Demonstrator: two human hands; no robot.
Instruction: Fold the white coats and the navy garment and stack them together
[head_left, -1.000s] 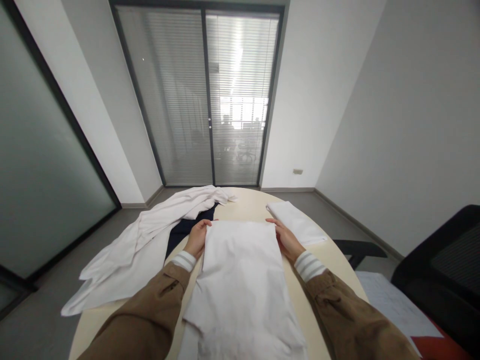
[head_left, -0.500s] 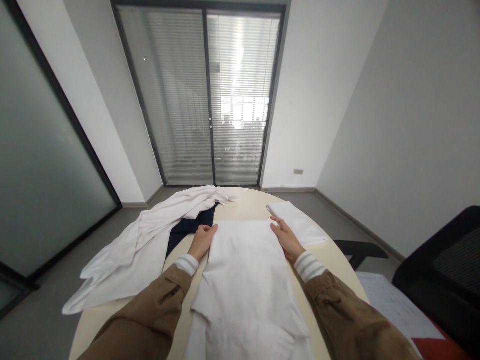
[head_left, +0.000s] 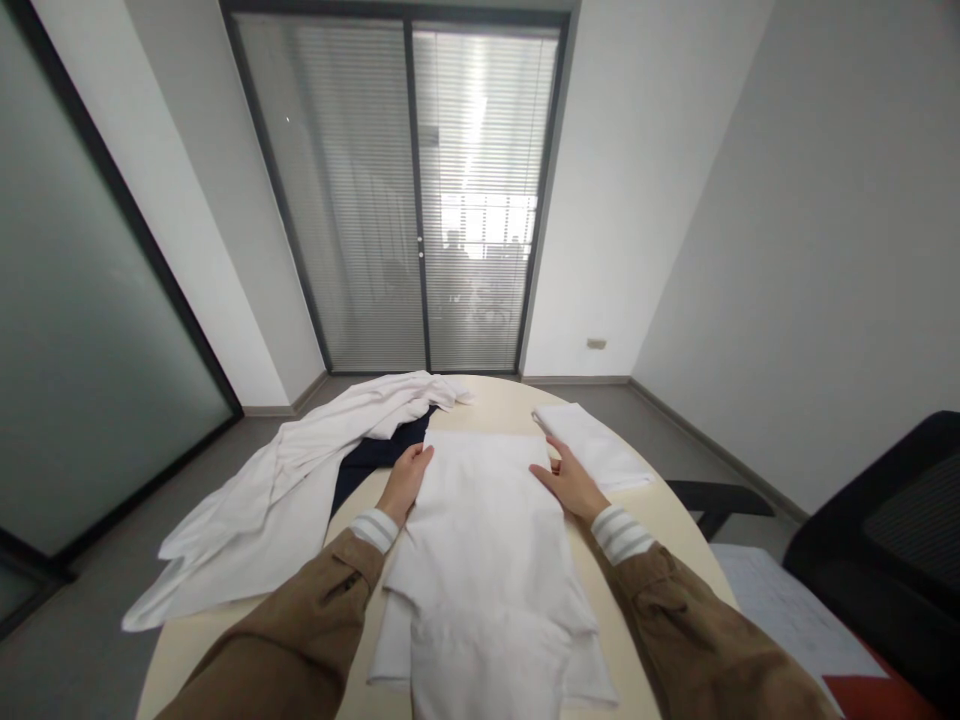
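A white shirt (head_left: 487,560) lies lengthwise on the table in front of me, its sides folded in to a long strip, with layers sticking out at the near end. My left hand (head_left: 407,482) pinches its left edge close to the far end, thumb on top. At the right edge my right hand (head_left: 570,480) holds the cloth, the thumb laid over it; some fingertips are hidden by the fabric. A folded white cloth (head_left: 596,445) rests just beyond my right hand.
Left on the round table (head_left: 495,392), crumpled white garments (head_left: 277,490) drape over the edge, with dark navy cloth (head_left: 375,455) partly beneath. A black office chair (head_left: 885,530) stands at the right, near papers (head_left: 780,610) and something red (head_left: 870,695). Glass doors (head_left: 420,200) are ahead.
The white shirt's far edge has shifted slightly away from me, and its near end now shows more folded layers. My right thumb has slid inward over the cloth. My left hand has barely moved.
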